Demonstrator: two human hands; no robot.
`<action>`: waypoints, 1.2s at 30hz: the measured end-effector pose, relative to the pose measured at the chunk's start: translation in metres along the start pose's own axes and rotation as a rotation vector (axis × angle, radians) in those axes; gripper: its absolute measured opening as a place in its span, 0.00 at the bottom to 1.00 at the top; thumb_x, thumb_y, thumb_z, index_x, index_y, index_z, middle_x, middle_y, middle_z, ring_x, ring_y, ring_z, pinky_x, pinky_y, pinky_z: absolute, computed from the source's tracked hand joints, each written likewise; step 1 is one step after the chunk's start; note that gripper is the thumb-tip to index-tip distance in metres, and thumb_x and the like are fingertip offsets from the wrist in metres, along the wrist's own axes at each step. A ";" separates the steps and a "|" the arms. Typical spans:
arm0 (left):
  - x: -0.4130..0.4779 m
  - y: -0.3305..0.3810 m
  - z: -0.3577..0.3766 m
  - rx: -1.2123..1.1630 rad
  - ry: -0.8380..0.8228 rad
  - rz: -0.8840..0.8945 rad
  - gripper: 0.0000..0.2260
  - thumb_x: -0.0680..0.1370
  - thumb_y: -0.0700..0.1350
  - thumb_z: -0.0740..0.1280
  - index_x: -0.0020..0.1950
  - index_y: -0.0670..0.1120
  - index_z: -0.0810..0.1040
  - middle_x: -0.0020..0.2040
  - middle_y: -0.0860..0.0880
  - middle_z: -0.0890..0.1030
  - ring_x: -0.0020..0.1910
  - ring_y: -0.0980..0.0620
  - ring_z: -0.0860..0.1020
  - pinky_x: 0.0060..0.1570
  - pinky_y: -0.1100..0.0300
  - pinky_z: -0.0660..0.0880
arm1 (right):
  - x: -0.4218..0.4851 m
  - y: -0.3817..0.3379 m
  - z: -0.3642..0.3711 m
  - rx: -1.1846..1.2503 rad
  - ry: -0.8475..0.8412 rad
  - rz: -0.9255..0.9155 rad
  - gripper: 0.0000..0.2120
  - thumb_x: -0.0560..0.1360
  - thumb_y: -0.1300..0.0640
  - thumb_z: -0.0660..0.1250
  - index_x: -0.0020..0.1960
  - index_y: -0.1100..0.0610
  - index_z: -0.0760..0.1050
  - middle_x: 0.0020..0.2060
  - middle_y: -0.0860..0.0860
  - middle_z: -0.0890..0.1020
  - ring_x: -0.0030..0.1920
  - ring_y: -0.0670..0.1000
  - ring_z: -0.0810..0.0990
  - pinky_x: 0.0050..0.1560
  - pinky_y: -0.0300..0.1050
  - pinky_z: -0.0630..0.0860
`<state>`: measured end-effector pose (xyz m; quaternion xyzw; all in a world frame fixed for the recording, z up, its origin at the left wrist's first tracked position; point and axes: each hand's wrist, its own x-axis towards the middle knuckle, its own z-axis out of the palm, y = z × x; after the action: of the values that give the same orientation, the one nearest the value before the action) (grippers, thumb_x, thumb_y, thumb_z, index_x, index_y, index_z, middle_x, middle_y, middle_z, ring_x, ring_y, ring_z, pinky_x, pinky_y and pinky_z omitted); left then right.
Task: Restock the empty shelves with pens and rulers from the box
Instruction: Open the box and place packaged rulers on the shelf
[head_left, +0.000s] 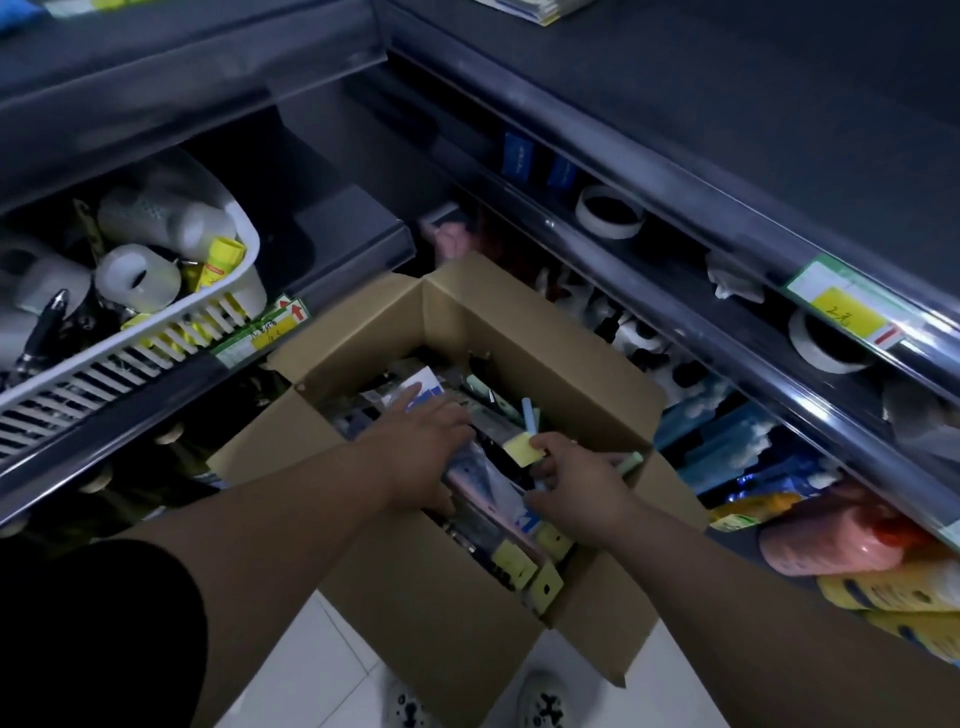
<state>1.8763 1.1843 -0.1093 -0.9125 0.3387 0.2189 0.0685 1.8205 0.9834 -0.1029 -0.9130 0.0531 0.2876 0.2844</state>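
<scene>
We stand on a white tiled floor in the corner of dark shop shelves, a white basket of tape rolls at left. The open cardboard box sits on the floor between them, packed with pen packets whose long axes run from upper left to lower right. Our left hand lies flat on the packets, fingers spread. Our right hand pinches a yellow-tagged packet and grips pale pens.
</scene>
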 end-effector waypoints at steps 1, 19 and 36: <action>0.002 0.002 -0.001 -0.009 -0.008 -0.001 0.39 0.68 0.63 0.72 0.75 0.51 0.63 0.74 0.51 0.63 0.75 0.50 0.56 0.74 0.46 0.38 | 0.001 0.001 -0.001 0.015 0.022 -0.003 0.29 0.77 0.56 0.68 0.75 0.54 0.61 0.61 0.53 0.78 0.55 0.51 0.79 0.50 0.39 0.74; -0.009 -0.020 -0.007 0.052 -0.002 -0.056 0.16 0.74 0.62 0.65 0.61 0.61 0.76 0.58 0.58 0.79 0.64 0.54 0.71 0.73 0.47 0.45 | 0.016 -0.011 -0.023 0.674 -0.006 0.336 0.13 0.78 0.66 0.63 0.62 0.63 0.74 0.40 0.57 0.79 0.36 0.49 0.79 0.39 0.43 0.80; -0.009 -0.015 -0.001 -0.070 0.206 0.051 0.15 0.81 0.57 0.57 0.55 0.54 0.80 0.52 0.55 0.82 0.53 0.54 0.77 0.62 0.59 0.61 | 0.023 -0.033 -0.020 0.516 -0.035 0.301 0.14 0.77 0.55 0.69 0.58 0.62 0.80 0.54 0.58 0.83 0.47 0.55 0.81 0.41 0.45 0.79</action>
<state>1.8809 1.2008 -0.1048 -0.9230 0.3594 0.1374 -0.0043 1.8582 1.0020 -0.0863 -0.7874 0.2544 0.3193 0.4619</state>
